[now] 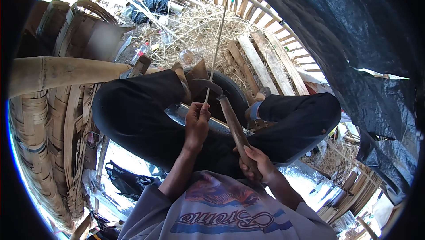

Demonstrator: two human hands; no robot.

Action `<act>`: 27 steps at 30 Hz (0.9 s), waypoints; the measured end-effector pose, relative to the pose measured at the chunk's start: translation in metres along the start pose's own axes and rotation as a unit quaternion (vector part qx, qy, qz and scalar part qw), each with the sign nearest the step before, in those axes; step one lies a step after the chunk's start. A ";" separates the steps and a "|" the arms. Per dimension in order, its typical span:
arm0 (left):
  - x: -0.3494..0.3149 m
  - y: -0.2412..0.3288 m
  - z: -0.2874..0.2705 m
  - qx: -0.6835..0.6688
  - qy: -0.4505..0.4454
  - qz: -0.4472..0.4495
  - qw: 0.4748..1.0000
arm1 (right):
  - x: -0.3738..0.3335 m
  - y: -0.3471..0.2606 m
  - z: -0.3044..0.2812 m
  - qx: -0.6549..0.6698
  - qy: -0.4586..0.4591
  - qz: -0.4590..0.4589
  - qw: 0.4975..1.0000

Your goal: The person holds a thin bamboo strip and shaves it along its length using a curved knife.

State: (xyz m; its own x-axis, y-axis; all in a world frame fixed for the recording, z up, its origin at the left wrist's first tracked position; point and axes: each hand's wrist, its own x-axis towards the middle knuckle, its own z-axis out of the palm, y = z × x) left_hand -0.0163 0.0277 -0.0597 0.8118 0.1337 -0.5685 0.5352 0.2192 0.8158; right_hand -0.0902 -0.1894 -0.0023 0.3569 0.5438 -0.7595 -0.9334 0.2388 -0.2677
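My left hand [197, 122] is closed, pinching the lower end of a long thin bamboo strip [218, 41] that runs up and away from me. My right hand [256, 164] wraps round the lower part of a long wooden handle [235, 127] of a knife. Its short, curved dark blade [210, 84] crosses the strip a little above my left fingers; whether the edge presses into it I cannot tell. Below the blade, between my feet, lies a black tyre [239, 93].
A thick bamboo pole [66, 72] crosses at left, above woven bamboo panels [44, 151]. Wooden planks [259, 63] and straw [199, 27] lie ahead, before a slatted bamboo fence [248, 5]. Black plastic sheeting [354, 41] hangs at right. A plastic bottle [142, 50] lies far left.
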 end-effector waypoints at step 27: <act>0.002 -0.010 0.008 0.064 0.008 -0.007 0.998 | 0.025 -0.025 -0.006 0.070 0.026 -0.031 0.997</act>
State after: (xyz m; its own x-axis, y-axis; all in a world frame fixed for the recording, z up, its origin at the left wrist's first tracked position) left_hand -0.0179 0.0183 -0.0678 0.8005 0.1479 -0.5808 0.5727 0.0970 0.8140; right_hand -0.0578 -0.1869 -0.0180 0.4072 0.4826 -0.7754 -0.8944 0.3826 -0.2315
